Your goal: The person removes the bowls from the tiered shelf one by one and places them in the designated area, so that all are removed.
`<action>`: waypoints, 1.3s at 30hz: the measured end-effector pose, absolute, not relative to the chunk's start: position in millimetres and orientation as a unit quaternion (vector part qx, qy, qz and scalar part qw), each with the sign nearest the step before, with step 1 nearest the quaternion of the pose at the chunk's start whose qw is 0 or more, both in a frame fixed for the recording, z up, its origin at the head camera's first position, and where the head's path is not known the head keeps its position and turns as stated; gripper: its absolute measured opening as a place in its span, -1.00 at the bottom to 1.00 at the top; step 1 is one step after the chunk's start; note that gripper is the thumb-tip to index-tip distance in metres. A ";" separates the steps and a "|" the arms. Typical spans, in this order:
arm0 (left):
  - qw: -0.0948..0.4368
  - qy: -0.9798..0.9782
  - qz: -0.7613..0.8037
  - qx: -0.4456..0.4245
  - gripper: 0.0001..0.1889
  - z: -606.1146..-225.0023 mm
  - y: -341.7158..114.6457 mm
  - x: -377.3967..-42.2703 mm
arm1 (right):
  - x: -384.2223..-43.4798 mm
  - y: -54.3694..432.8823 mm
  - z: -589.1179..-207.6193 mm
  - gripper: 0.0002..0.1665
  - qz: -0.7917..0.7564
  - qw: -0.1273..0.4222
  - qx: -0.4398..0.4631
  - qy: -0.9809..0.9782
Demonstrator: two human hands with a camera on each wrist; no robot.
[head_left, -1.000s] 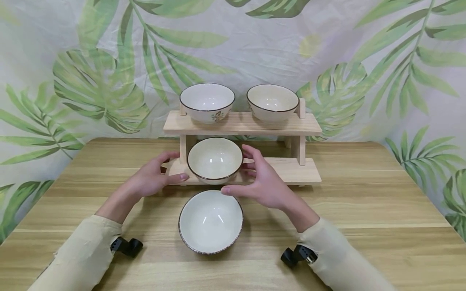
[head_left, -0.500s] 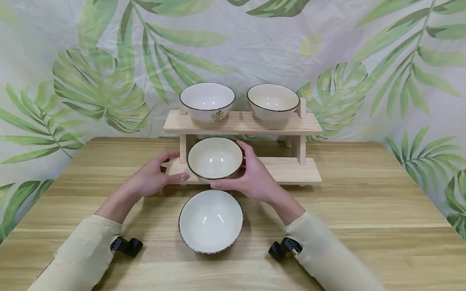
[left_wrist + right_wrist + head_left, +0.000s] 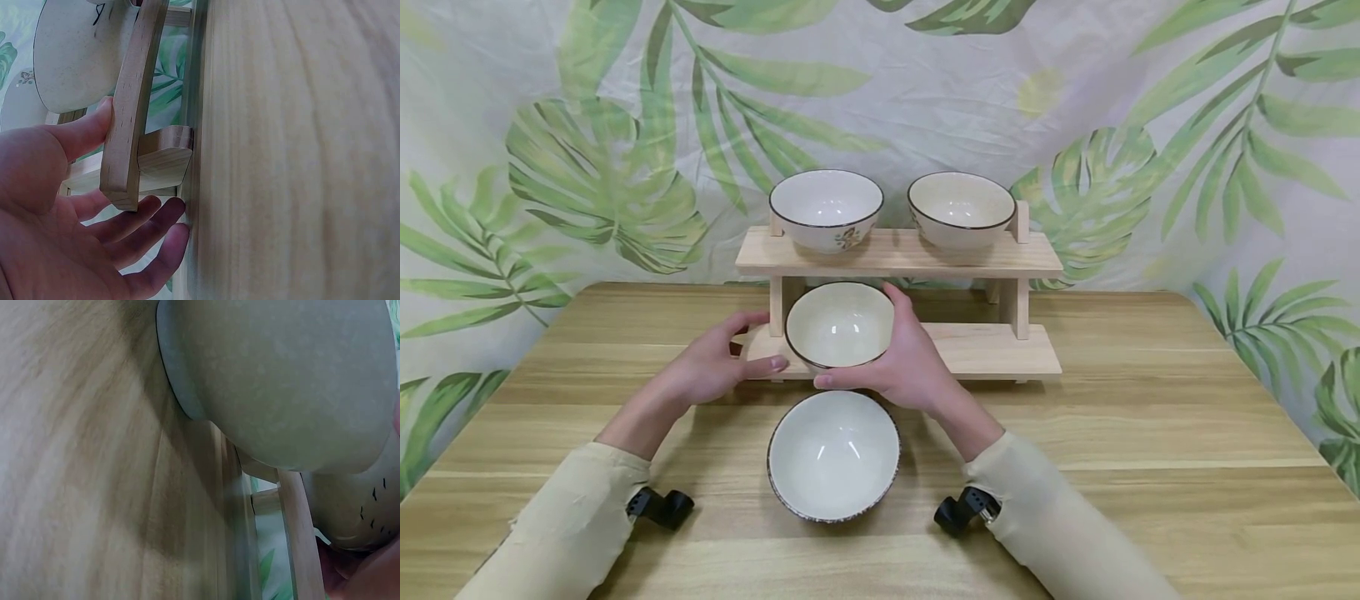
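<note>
A two-tier wooden display stand (image 3: 992,348) stands on the table. My left hand (image 3: 707,367) grips the left end of its lower board; in the left wrist view the thumb presses the board's upper face and the curled fingers (image 3: 147,228) come round its end. A cream bowl with a dark rim (image 3: 835,325) sits upright at the left of that lower board. My right hand (image 3: 906,358) holds this bowl, thumb across its front and a finger at its far right rim. Close in front, on the table, is another bowl with a speckled rim (image 3: 833,458); its outside (image 3: 281,381) fills much of the right wrist view.
On the stand's upper board sit a white bowl with a flower pattern (image 3: 827,204) and a cream bowl (image 3: 962,208). An upright post (image 3: 1018,308) supports the right side. A leaf-printed cloth (image 3: 955,100) hangs behind the wooden table (image 3: 1150,400).
My right hand has moved left and closed around the bowl on the lower board, its thumb sliding along the front. My left hand and all the bowls have stayed in place.
</note>
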State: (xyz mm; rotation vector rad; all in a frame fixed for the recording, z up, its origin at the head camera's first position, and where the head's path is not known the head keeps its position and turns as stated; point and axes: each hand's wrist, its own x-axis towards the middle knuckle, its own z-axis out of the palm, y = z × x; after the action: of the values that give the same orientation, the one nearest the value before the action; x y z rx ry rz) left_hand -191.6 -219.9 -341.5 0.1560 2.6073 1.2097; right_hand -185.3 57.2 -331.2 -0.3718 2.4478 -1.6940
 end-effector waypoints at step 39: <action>0.122 0.898 0.419 0.062 -0.02 -344.0 -220.7 -191.4 | -176.4 86.9 -324.8 0.58 -0.533 0.067 -0.140 0.832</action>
State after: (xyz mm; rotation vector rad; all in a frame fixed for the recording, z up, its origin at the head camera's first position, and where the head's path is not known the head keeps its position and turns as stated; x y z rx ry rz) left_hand -191.4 -220.7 -344.0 0.1818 2.6201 1.2237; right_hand -176.4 86.9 -324.8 -0.4231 2.5070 -1.6049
